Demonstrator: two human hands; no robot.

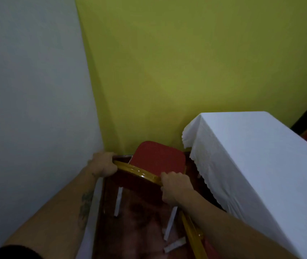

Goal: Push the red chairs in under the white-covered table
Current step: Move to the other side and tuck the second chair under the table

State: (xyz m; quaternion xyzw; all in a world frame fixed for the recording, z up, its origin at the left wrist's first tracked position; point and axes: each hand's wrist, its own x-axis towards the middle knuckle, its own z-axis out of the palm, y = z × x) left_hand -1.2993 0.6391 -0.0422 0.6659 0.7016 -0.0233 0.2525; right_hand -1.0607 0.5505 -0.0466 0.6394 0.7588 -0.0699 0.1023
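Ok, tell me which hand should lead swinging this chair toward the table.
Probably the left hand: it grips the chair back at the end farthest from the white-covered table, so pushing there turns the chair rightward. The right hand can pivot.

No readable text, labels or numbers appear anywhere.

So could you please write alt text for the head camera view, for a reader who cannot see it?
Both hands, left hand and right hand, grip the gold-framed backrest of a red chair in a corner. The white-covered table stands to the right, the chair's seat not under it. Behind are a yellow-green wall and a white wall.
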